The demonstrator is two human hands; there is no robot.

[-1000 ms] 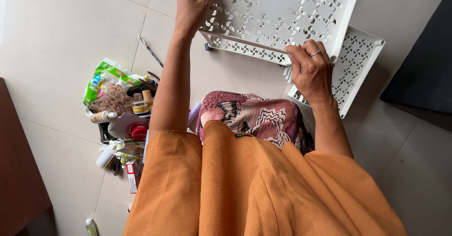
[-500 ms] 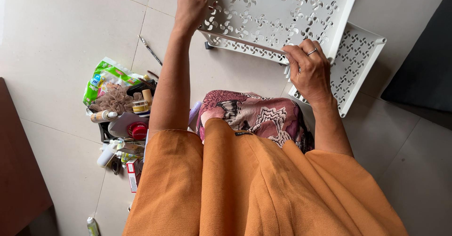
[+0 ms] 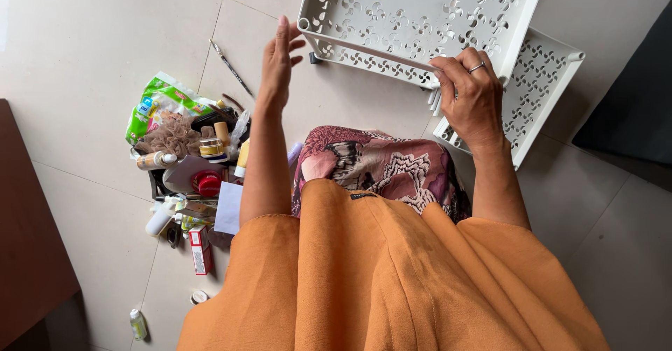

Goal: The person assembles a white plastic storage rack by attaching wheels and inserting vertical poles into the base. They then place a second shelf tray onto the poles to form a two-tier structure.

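A white plastic rack shelf (image 3: 420, 15) with pinwheel cut-outs stands on the tiled floor ahead of me, with a second white shelf (image 3: 542, 78) lower down behind it at the right. My right hand (image 3: 472, 99), with a ring on it, grips the upper shelf's near right corner. My left hand (image 3: 278, 60) hovers open just off the shelf's near left corner, fingers straight, holding nothing. My orange garment and a patterned pink cloth (image 3: 378, 169) fill the foreground.
A heap of toiletries (image 3: 189, 176) lies on the floor at my left: a green packet (image 3: 157, 102), a brown mesh puff, small jars, bottles, a red box. A thin brush (image 3: 227, 64) lies beyond it. A dark brown board (image 3: 28, 232) lies far left, a dark mat (image 3: 630, 106) far right.
My left hand has let go of the shelf's left edge and drawn back toward me, open. The right hand keeps its grip on the corner. The view has shifted slightly.
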